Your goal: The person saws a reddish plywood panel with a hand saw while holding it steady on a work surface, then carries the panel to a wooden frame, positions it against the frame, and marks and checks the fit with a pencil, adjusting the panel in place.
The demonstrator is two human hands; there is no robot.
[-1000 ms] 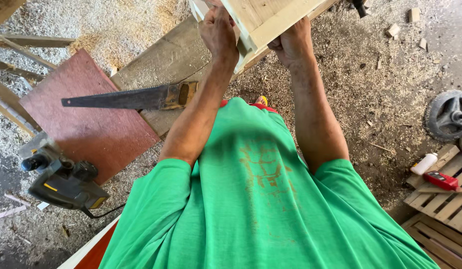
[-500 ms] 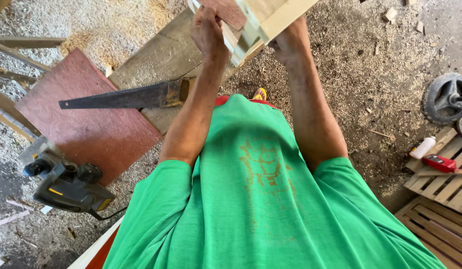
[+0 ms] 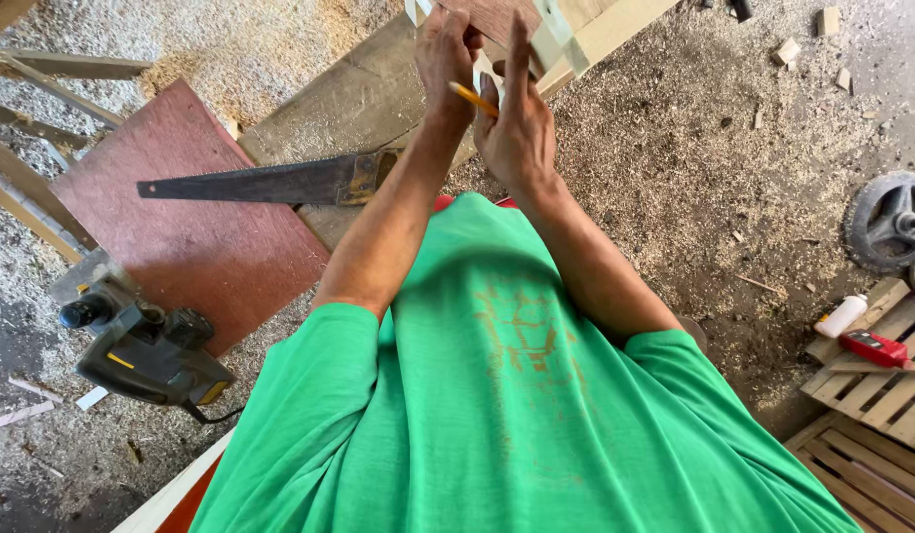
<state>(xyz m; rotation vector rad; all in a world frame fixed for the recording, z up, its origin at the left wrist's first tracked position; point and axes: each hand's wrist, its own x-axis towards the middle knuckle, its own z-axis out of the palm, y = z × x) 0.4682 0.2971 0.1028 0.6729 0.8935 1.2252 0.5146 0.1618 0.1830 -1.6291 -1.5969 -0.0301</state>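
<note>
My left hand (image 3: 446, 47) is raised at the top of the view, its fingers curled on a pale wooden frame piece (image 3: 586, 30) that runs out of the picture. My right hand (image 3: 517, 128) is close beside it, fingers stretched up against the wood, with a yellow pencil (image 3: 473, 99) held slanting between the two hands. My green shirt fills the lower half of the view. How the frame piece ends is hidden by the upper edge.
A hand saw (image 3: 270, 183) lies across a grey plank (image 3: 359, 99) and a reddish board (image 3: 181, 227). An electric planer (image 3: 147, 350) sits lower left. At the right are a wheel (image 3: 887, 222), a pallet (image 3: 872, 395), a white bottle (image 3: 840, 316) and a red tool (image 3: 877, 347). Sawdust covers the ground.
My right hand has left the right side of the wood and come across next to my left hand, now with a pencil showing. The frame piece has shifted up and out of view.
</note>
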